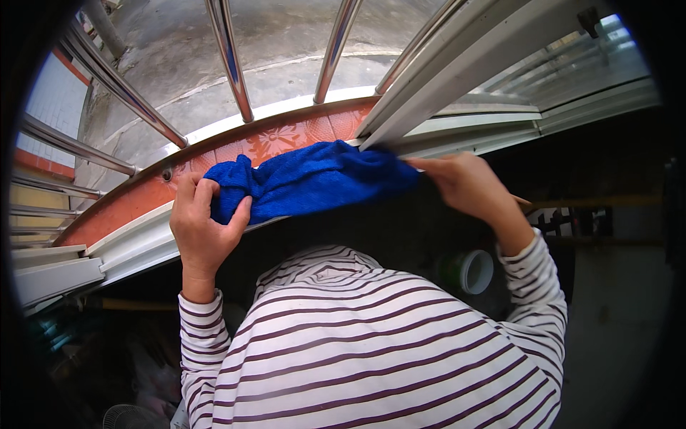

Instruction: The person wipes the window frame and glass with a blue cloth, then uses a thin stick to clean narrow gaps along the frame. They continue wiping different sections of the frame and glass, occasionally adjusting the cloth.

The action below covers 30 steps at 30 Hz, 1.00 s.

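Observation:
A blue towelling cloth (316,182) lies stretched along the white window track, partly bunched and folded. Its left end is pinched between the thumb and fingers of my left hand (206,214). At the other end, my right hand (463,182) holds the cloth's tip, which is blurred there. Under the cloth, much of the white window track (136,241) is hidden; it shows again to the left. Beyond the cloth runs a ledge of wet-looking orange-red tiles (278,137) with a raised flower pattern.
Shiny metal bars (230,59) rise from the ledge's outer edge, with concrete ground (278,32) outside. A sliding window frame (423,80) stands at the right. Below, in the dark, are a white-rimmed bucket (477,272) and, at lower left, a fan guard (128,417).

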### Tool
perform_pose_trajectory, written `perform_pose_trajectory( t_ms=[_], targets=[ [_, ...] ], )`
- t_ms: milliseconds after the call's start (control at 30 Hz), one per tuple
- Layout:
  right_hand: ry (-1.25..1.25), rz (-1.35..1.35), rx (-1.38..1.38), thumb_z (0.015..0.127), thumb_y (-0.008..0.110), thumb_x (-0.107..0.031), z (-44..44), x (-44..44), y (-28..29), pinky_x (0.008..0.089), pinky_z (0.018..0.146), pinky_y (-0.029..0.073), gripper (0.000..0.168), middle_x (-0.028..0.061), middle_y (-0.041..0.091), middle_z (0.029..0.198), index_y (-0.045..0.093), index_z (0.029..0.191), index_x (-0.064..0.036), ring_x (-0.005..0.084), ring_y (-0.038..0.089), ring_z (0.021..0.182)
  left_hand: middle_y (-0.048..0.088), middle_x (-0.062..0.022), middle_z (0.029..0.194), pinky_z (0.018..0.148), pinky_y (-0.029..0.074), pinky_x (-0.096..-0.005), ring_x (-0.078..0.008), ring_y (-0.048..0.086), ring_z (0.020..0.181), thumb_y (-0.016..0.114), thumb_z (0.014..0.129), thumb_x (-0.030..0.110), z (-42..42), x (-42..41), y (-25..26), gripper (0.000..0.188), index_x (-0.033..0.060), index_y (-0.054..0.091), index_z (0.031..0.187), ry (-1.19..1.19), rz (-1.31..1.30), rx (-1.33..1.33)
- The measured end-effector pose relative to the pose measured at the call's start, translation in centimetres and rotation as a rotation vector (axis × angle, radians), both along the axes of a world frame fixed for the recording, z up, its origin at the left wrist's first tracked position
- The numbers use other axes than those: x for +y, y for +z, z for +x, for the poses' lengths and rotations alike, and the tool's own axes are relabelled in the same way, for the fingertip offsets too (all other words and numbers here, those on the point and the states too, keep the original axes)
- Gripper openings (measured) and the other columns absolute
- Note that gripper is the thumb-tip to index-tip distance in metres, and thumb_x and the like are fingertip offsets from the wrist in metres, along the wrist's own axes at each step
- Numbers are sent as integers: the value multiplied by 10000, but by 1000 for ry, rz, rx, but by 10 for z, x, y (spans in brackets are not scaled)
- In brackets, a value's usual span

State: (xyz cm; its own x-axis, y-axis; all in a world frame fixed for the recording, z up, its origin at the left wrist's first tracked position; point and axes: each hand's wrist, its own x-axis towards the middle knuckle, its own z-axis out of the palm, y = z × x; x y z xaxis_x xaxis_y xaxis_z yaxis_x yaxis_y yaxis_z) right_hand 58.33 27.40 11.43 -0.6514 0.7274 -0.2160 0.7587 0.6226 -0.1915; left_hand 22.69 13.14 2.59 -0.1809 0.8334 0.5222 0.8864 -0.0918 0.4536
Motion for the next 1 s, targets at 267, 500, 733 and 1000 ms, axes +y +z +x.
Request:
perform_pose_trajectory(
  t_ms=[267,500,733,1000],
  targets=[
    [258,80,251,743,651,-63,-132,-56,-44,442,600,535,280,145,638,743,674,1020,-102,338,665,663,503,-166,920,726,474,-393,-360,555,811,648,727,78,-10,2,-7,219,7,504,876,73,88,-76],
    [-8,221,-31,829,603,-47,-38,-34,0,410,599,537,485,115,645,718,665,1276,-222,284,672,656,508,-157,928,714,469,-375,-335,549,801,684,757,78,-9,-3,-8,227,3,511,884,42,85,-54],
    [-513,193,-379,841,606,-53,51,29,30,421,786,567,413,152,725,947,739,1172,-260,306,707,870,550,-146,993,777,472,-339,-291,573,869,733,823,129,-6,-6,-4,218,1,609,946,-180,48,-44],
    [-267,368,-381,846,601,-69,36,-6,5,420,703,567,232,145,694,793,707,1051,-88,317,704,783,572,-139,973,746,499,-357,-305,596,861,853,675,219,0,-1,1,393,27,643,944,-226,3,-59]
  ],
)
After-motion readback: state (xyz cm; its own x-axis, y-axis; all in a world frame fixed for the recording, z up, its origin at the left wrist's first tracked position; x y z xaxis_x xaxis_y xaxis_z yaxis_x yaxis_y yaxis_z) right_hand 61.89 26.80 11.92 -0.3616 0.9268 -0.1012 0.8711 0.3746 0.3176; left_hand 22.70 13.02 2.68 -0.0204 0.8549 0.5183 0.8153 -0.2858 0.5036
